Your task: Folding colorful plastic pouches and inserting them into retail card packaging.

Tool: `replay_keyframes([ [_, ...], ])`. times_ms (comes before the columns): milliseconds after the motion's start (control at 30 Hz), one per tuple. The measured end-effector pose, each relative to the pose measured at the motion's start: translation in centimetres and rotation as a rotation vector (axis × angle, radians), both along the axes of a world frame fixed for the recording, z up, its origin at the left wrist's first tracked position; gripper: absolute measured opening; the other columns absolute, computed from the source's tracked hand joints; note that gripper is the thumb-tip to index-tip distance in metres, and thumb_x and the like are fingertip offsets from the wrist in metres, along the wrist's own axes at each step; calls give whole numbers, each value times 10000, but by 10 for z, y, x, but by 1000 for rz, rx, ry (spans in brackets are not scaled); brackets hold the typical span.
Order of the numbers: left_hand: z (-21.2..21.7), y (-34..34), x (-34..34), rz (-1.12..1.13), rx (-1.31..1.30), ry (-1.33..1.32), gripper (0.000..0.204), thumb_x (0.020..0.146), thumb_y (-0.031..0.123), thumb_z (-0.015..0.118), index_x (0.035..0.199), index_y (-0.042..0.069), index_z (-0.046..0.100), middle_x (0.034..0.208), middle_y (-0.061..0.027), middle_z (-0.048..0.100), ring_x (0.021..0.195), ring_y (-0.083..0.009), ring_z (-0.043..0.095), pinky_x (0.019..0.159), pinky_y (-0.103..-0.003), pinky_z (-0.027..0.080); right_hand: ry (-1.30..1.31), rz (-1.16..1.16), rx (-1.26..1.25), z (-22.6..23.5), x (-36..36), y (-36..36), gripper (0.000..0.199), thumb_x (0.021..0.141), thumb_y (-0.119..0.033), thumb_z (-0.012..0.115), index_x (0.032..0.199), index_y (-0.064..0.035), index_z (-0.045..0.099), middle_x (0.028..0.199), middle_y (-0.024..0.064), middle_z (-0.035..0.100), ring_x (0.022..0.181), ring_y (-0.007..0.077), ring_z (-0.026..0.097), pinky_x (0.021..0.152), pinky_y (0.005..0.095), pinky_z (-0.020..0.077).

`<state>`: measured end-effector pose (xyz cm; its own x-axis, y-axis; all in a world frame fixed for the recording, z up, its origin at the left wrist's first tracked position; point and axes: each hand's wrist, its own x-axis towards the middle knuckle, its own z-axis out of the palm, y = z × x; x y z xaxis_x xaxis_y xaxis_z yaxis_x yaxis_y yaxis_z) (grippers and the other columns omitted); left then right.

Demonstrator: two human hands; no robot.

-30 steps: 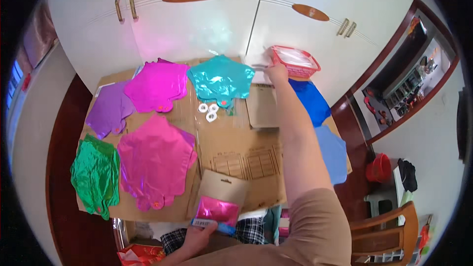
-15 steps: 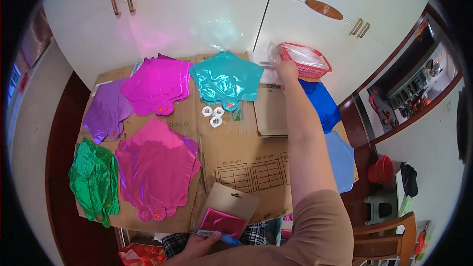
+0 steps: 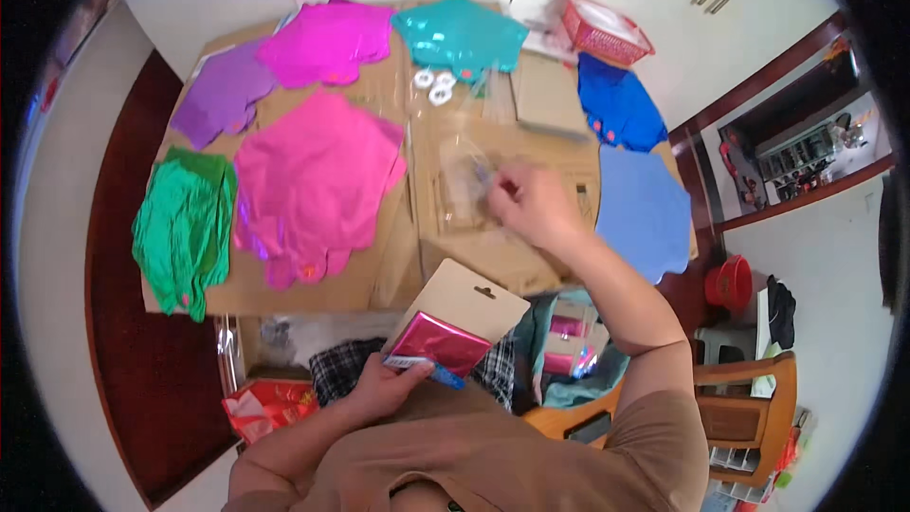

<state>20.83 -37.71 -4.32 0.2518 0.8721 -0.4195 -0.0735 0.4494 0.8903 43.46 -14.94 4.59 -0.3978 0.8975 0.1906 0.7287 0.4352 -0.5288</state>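
Observation:
Near my lap, my left hand [image 3: 387,387] grips a beige backing card [image 3: 464,289] with a hang hole. A folded shiny pink foil piece [image 3: 441,343] lies against it, and a small blue-and-white strip [image 3: 427,370] sits at its lower edge under my thumb. Over the middle of the table my right hand [image 3: 540,207] pinches a clear plastic bag [image 3: 463,180], blurred by motion. Left of that bag lies a stack of flat pink foil balloons [image 3: 318,180]. Three white ribbon rolls [image 3: 436,85] sit beyond it.
Flat foil balloons ring the cardboard-covered table [image 3: 379,275]: green [image 3: 185,228], purple [image 3: 223,90], magenta [image 3: 327,43], teal [image 3: 460,33], dark blue [image 3: 621,104] and light blue [image 3: 645,209]. A stack of cards [image 3: 550,95] and a red basket [image 3: 607,30] stand at back right.
My right hand has come back from the basket to mid-table, bringing a clear plastic bag. My left hand still holds the card. The view has tilted down toward my body.

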Motion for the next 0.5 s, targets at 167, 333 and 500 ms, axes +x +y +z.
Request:
replay_keyframes([
  [167, 12, -28, -9, 77, 36, -16, 185, 902, 171, 654, 1009, 20, 642, 965, -21, 659, 867, -89, 588, 800, -274, 487, 21, -41, 140, -22, -13, -41, 245, 808, -250, 655, 751, -18, 598, 705, 151, 572, 653, 305, 582, 595, 392, 464],
  [333, 4, -20, 7, 131, -22, -233, 226, 952, 115, 548, 1134, -17, 568, 1006, -87, 661, 885, -169, 653, 781, -317, 544, 402, -212, -124, 1, 29, -121, 361, 896, -352, 598, 823, -1, 631, 718, 72, 592, 662, 193, 577, 589, 324, 457],
  [500, 18, -10, 53, 293, -74, -554, 206, 963, 76, 508, 1142, -13, 559, 1027, -110, 653, 898, -221, 661, 765, -368, 578, 724, -205, -986, -35, 21, -219, 425, 934, -427, 561, 1054, -26, 636, 848, 12, 629, 777, 110, 571, 658, 235, 449],
])
